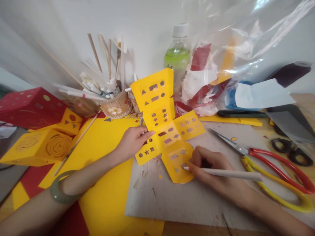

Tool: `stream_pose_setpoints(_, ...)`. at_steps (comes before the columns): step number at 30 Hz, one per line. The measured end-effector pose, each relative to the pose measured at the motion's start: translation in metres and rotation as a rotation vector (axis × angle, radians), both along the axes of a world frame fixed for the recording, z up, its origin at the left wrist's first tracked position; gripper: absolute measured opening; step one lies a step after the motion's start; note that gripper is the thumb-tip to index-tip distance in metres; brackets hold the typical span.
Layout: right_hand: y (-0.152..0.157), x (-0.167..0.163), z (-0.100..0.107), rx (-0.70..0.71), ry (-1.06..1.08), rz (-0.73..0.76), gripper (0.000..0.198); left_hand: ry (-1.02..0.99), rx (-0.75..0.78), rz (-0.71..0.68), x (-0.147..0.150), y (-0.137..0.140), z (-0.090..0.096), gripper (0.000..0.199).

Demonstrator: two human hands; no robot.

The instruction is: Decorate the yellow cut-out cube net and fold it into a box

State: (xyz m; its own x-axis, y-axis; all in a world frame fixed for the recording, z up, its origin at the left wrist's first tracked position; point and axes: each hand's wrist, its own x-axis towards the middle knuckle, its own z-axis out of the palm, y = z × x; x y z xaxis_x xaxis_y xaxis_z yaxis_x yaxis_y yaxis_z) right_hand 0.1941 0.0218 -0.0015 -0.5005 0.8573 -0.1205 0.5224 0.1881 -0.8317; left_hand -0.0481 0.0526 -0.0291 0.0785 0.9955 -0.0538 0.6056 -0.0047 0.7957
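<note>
My left hand (134, 141) pinches a yellow paper cutout (169, 123) at its left side, thumb on top. The cutout is a folded, cross-shaped box net, raised and tilted, with small holes shaped like stars, circles, triangles and rectangles. In my right hand (209, 165) is a slim white pen (228, 174), its tip by the holes of the lower flap. The fingers of that hand meet the flap's right edge. Beneath the cutout lies a grey cardboard sheet (147, 196). Large scissors (248, 152) with one red and one yellow handle rest to the right, blades parted.
Yellow paper (103, 196) covers the left side. A red box (31, 108) and a yellow box (36, 146) stand far left. Behind are a wooden holder (115, 108) with pens and sticks, a bottle of green liquid (176, 54), and clear plastic (246, 49). Black-handled scissors (292, 154) lie right.
</note>
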Motion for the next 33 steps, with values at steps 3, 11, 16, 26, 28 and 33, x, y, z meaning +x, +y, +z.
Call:
stream_pose_setpoints(3, -0.0003, -0.0003, 0.0007, 0.002, -0.005, -0.019, 0.026, 0.007, 0.012, -0.008, -0.0004, -0.0003, -0.0001, 0.033)
stream_pose_setpoints(11, -0.0004, -0.0001, -0.0012, 0.012, -0.015, -0.014, 0.026, 0.034, 0.03, -0.013, -0.0009, 0.0, 0.0002, 0.033)
stream_pose_setpoints(16, -0.0004, -0.0011, 0.0001, 0.017, -0.011, -0.012, 0.027, 0.03, 0.043, -0.012, -0.0013, -0.0002, -0.001, 0.033)
stream_pose_setpoints(26, 0.0003, 0.0003, -0.0003, 0.014, -0.027, -0.017, 0.026, 0.011, 0.025, 0.001, -0.0024, -0.0004, -0.0037, 0.035)
stream_pose_setpoints(28, 0.0002, 0.0, 0.0006, 0.009, -0.036, -0.016, 0.027, 0.011, 0.024, 0.004, -0.0022, -0.0007, -0.0038, 0.035)
stream_pose_setpoints(33, 0.0001, -0.0008, 0.0017, 0.012, -0.042, -0.041, 0.025, -0.008, 0.012, 0.007, -0.0021, -0.001, -0.0048, 0.035)
